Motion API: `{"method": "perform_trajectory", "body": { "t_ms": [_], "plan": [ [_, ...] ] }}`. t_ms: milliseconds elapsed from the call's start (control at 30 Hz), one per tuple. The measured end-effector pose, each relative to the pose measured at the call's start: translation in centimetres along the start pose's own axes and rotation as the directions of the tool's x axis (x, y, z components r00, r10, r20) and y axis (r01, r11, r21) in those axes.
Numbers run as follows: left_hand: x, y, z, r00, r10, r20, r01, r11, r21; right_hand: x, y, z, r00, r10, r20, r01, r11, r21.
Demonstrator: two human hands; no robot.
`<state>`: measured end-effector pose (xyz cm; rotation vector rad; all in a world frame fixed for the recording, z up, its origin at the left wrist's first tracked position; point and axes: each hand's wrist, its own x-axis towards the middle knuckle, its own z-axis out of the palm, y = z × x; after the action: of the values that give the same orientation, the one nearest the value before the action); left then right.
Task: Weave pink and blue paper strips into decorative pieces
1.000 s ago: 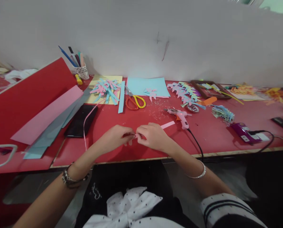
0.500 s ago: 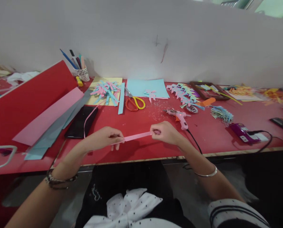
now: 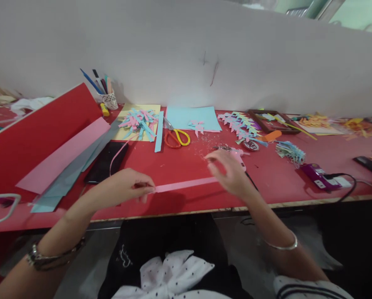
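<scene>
Left hand (image 3: 127, 189) pinches the left end of a pink strip (image 3: 186, 185) held straight above the near table (image 3: 179, 164) edge; the blurred right hand (image 3: 227, 172), fingers loose, meets its right end, hold unclear: seemingly a straightening step, next calling for a firm right-end pinch.

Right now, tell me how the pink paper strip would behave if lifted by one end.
The pink paper strip is long and narrow, so it would probably droop and weigh almost nothing. It runs straight only between the left hand and right hand; its tail beyond curves loosely. It would likely tear if yanked.
</scene>
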<state>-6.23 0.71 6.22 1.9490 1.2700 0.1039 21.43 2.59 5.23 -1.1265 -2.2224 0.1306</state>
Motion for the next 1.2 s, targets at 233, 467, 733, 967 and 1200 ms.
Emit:
{"method": "perform_trajectory", "body": {
  "t_ms": [233,467,733,967,1200],
  "plan": [
    [0.1,1.8,0.8,0.982,0.171,-0.082,-0.148,0.960,0.236,1.1,-4.3,2.1,0.848,-0.106,0.519,0.157,0.986,-0.056],
    [1.5,2.0,3.8,0.815,0.533,-0.229,-0.260,0.688,0.677,1.6,-4.7,3.0,0.832,-0.068,0.551,-0.043,0.982,0.186],
    [2.4,1.9,5.5,0.746,0.522,-0.414,-0.102,0.703,0.704,1.0,-4.7,3.5,0.883,0.109,0.457,-0.262,0.921,0.288],
    [2.9,1.2,5.2,0.710,0.621,-0.332,-0.107,0.561,0.821,1.2,-4.6,3.2,0.868,0.020,0.497,-0.160,0.957,0.241],
    [2.4,0.2,4.1,0.610,0.722,-0.326,-0.064,0.455,0.888,1.5,-4.2,2.0,0.845,0.016,0.534,-0.224,0.918,0.327]
  ]
}}
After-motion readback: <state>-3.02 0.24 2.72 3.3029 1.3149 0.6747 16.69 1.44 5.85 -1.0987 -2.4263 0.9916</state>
